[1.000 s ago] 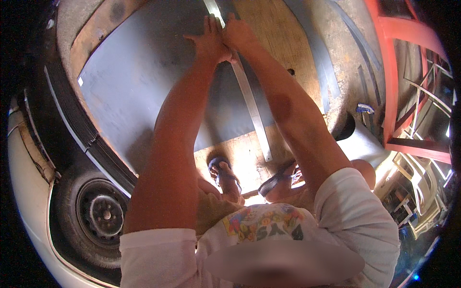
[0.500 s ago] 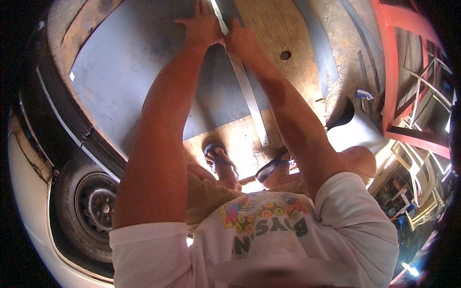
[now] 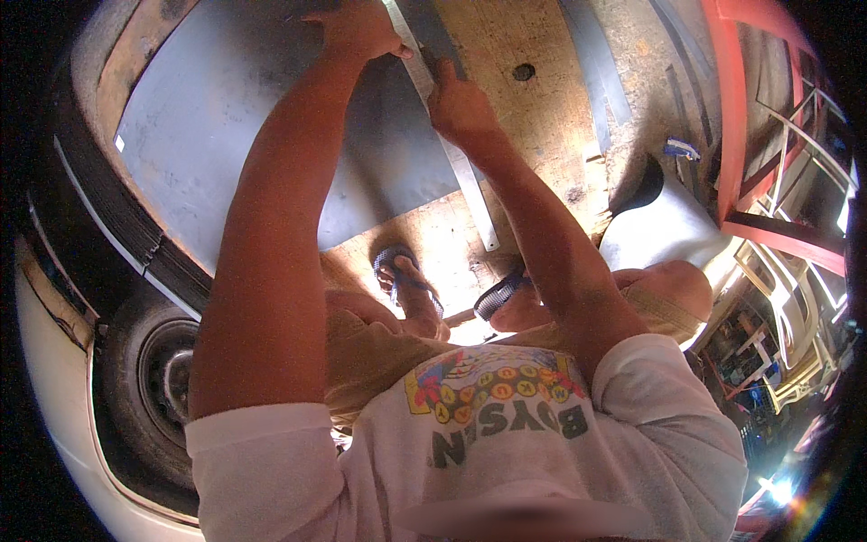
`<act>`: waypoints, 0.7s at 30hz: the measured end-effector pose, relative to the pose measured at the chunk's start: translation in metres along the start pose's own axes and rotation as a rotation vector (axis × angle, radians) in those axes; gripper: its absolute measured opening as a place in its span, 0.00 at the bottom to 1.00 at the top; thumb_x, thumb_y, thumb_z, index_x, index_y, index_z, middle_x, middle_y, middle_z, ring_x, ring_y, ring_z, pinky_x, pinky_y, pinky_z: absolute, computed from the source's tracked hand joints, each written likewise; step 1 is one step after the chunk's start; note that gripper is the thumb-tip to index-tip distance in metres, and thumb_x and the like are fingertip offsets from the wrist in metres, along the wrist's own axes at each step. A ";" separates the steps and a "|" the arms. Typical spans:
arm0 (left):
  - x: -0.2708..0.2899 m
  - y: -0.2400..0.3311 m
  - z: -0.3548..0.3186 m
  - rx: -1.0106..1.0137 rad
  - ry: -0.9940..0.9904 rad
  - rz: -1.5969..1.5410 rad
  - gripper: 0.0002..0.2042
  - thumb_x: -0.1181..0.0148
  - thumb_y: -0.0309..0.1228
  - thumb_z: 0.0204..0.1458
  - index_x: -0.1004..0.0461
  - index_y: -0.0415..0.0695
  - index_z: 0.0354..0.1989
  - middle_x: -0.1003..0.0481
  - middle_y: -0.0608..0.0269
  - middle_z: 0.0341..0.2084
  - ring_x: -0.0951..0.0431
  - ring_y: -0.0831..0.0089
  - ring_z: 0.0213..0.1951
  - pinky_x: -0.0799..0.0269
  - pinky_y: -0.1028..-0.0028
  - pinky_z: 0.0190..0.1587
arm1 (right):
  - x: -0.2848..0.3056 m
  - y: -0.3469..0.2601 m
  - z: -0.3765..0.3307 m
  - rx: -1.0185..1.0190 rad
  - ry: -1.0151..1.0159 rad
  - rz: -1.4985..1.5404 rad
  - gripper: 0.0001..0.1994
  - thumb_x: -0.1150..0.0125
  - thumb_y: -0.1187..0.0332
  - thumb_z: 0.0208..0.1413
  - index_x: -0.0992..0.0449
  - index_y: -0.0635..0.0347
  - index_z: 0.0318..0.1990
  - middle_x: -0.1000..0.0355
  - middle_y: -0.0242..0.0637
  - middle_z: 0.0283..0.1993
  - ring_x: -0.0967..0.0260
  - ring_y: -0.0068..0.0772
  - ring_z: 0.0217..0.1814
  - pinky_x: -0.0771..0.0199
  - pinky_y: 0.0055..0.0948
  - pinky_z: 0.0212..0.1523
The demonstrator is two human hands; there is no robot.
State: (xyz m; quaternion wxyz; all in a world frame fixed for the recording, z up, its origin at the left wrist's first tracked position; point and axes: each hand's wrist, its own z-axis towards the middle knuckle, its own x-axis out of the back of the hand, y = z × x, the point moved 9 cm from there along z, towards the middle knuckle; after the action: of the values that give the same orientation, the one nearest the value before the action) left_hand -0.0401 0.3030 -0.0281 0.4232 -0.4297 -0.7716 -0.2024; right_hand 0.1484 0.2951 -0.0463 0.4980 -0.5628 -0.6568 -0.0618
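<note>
At the far left stands a wheel (image 3: 161, 379). A grey sheet (image 3: 226, 126) lies flat on the wooden floor (image 3: 506, 54). The left hand (image 3: 359, 29) presses on the sheet, fingers spread and released, touching a long metal strip (image 3: 465, 181). The right hand (image 3: 459, 107) rests on the strip, fingers curled on its edge. Two sandals (image 3: 402, 271) stand below. A red frame (image 3: 736, 117) is at the right.

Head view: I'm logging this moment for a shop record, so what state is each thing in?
Left hand: palm down, pressing on the grey metal sheet.
Right hand: closed on the metal straightedge.
Metal straightedge: lying flat along the sheet's right edge.
Grey metal sheet: lying flat on the wooden board.
Wooden board: flat, worn, with a round hole.
Sandals: on both feet.
Car wheel: mounted, on the ground.
</note>
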 end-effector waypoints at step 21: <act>-0.114 0.038 -0.063 -0.100 0.413 0.056 0.53 0.34 0.64 0.47 0.46 0.46 0.76 0.48 0.59 0.77 0.51 0.57 0.78 0.55 0.13 0.61 | -0.016 0.007 -0.006 0.265 0.101 -0.011 0.16 0.53 0.70 0.64 0.33 0.74 0.53 0.23 0.70 0.37 0.21 0.70 0.41 0.20 0.61 0.42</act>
State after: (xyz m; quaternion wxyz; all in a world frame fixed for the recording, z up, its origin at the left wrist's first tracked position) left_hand 0.0534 0.2250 -0.0893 0.5559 -0.4210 -0.6451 -0.3124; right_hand 0.1558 0.2825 -0.0583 0.6001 -0.4848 -0.6363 -0.0058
